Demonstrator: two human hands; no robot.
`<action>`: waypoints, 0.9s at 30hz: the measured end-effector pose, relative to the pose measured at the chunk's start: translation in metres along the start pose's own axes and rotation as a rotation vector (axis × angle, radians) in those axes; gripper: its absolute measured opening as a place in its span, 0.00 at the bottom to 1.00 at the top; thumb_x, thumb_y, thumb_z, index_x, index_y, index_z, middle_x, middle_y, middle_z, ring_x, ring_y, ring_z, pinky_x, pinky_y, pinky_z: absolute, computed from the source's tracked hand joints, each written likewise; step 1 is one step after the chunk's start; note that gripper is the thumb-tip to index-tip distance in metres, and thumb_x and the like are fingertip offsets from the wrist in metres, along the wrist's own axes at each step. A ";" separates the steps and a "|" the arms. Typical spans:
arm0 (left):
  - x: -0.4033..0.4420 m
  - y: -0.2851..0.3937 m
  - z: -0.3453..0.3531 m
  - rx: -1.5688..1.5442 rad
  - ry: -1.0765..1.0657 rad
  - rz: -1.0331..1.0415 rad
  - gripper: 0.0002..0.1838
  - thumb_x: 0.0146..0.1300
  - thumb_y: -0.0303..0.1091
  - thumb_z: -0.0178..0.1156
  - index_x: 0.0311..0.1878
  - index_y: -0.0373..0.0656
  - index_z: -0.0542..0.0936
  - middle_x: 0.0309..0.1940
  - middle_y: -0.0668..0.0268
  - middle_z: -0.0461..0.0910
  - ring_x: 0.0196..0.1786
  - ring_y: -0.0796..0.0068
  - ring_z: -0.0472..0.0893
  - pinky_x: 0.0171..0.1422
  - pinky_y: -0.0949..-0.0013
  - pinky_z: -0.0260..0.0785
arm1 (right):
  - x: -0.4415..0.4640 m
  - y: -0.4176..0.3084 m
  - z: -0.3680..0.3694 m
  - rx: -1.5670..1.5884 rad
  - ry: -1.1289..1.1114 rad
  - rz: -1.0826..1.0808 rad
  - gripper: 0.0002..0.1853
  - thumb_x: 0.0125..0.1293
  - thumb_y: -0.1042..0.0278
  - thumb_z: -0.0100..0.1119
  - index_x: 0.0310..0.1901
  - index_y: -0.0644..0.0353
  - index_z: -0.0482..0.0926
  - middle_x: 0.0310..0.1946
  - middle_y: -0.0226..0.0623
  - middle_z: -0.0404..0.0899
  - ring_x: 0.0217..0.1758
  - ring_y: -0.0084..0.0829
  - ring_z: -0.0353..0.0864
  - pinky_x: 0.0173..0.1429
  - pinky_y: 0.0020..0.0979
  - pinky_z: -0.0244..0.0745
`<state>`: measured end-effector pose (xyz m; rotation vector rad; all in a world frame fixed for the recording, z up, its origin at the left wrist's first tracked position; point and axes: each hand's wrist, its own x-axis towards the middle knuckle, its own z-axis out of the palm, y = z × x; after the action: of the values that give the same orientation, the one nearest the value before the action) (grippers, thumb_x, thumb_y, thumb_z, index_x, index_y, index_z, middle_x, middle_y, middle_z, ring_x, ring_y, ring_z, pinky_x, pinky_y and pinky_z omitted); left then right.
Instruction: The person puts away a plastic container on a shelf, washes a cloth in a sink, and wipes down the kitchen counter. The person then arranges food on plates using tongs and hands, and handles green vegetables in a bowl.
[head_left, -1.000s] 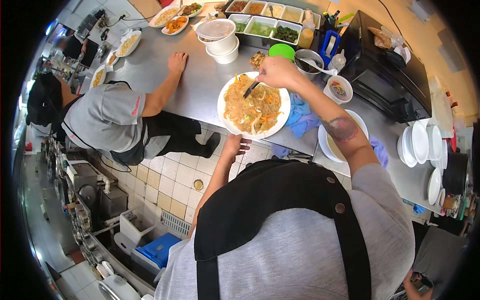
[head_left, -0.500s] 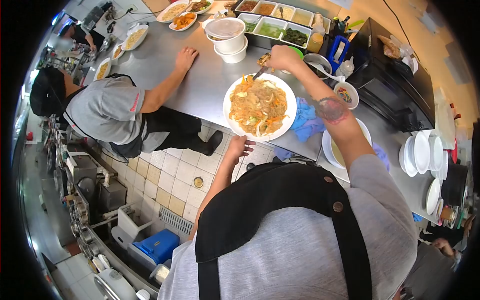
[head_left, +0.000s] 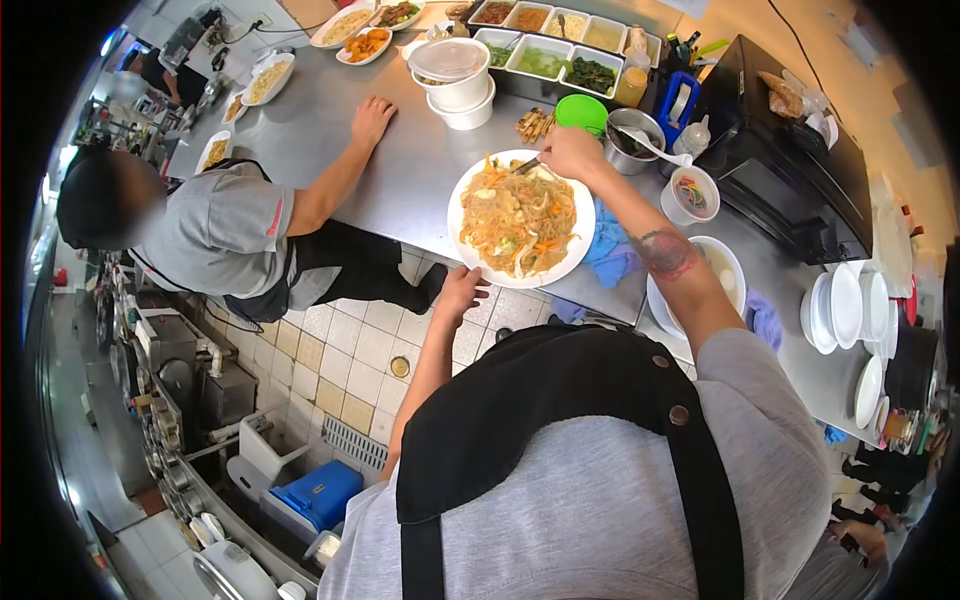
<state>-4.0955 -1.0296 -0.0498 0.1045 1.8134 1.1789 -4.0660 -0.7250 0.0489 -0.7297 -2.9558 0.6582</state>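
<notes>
A white plate point(head_left: 457, 240) heaped with stir-fried noodles point(head_left: 520, 220), carrot strips and cabbage sits at the metal counter's near edge. My left hand point(head_left: 460, 295) is at the plate's near-left rim, thumb against it and fingers curled below. At the far-right rim, my right hand point(head_left: 572, 155) is closed around a slim dark metal utensil point(head_left: 527, 166); its tip reaches the noodles, and its exact kind is unclear. Just beyond lie a green bowl point(head_left: 581, 114) and a small pile of brown striped pieces point(head_left: 535, 125).
To the left, a co-worker point(head_left: 230, 220) rests a hand on the counter point(head_left: 320, 120). Stacked white tubs point(head_left: 455, 90), a tray of toppings point(head_left: 541, 63), a metal pot point(head_left: 633, 130) and a microwave point(head_left: 780, 150) stand around. Blue cloths point(head_left: 610, 255) lie right of the plate.
My right hand has moved nearer, down to the plate's far rim with the utensil, uncovering the green bowl and brown pieces. My left hand stays at the rim. The co-worker's head has shifted.
</notes>
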 end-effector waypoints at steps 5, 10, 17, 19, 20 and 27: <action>-0.006 -0.001 0.008 -0.001 -0.018 -0.034 0.16 0.66 0.43 0.47 0.45 0.40 0.72 0.36 0.63 0.80 0.32 0.73 0.78 0.35 0.69 0.68 | 0.004 -0.022 -0.016 -0.027 0.082 -0.043 0.10 0.53 0.60 0.61 0.35 0.53 0.84 0.32 0.46 0.82 0.38 0.46 0.81 0.42 0.43 0.76; -0.011 -0.003 0.011 0.010 -0.027 -0.038 0.16 0.66 0.44 0.47 0.45 0.40 0.72 0.37 0.63 0.80 0.32 0.73 0.78 0.35 0.69 0.68 | 0.024 -0.033 0.004 -0.091 0.136 -0.284 0.11 0.52 0.58 0.63 0.34 0.52 0.84 0.33 0.45 0.81 0.39 0.43 0.81 0.43 0.42 0.76; -0.006 -0.008 0.014 0.013 -0.042 -0.032 0.17 0.67 0.44 0.44 0.47 0.40 0.71 0.38 0.62 0.80 0.33 0.73 0.78 0.35 0.68 0.68 | 0.000 0.016 0.000 -0.051 0.127 -0.181 0.09 0.54 0.61 0.58 0.31 0.53 0.84 0.27 0.42 0.81 0.33 0.44 0.81 0.40 0.43 0.76; -0.005 -0.009 0.014 0.001 -0.055 -0.029 0.17 0.68 0.43 0.44 0.47 0.40 0.71 0.38 0.62 0.80 0.33 0.73 0.78 0.35 0.68 0.68 | -0.017 0.019 0.005 -0.032 0.148 -0.187 0.09 0.55 0.60 0.58 0.31 0.54 0.83 0.27 0.42 0.81 0.33 0.44 0.81 0.40 0.43 0.75; -0.003 -0.008 0.013 -0.003 -0.060 -0.025 0.17 0.68 0.43 0.43 0.47 0.40 0.71 0.38 0.62 0.80 0.33 0.73 0.78 0.35 0.68 0.68 | -0.021 0.021 0.008 -0.022 0.161 -0.191 0.09 0.55 0.60 0.58 0.30 0.54 0.83 0.27 0.43 0.81 0.33 0.44 0.81 0.40 0.44 0.75; -0.004 -0.006 0.010 0.039 -0.083 -0.026 0.16 0.68 0.42 0.43 0.47 0.40 0.71 0.38 0.63 0.80 0.32 0.73 0.78 0.35 0.68 0.69 | -0.025 -0.003 -0.009 0.080 0.239 -0.117 0.10 0.55 0.60 0.59 0.32 0.56 0.83 0.29 0.44 0.81 0.34 0.45 0.81 0.40 0.43 0.75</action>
<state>-4.0838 -1.0284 -0.0529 0.1496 1.7603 1.1048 -4.0437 -0.7355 0.0606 -0.5788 -2.7135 0.6288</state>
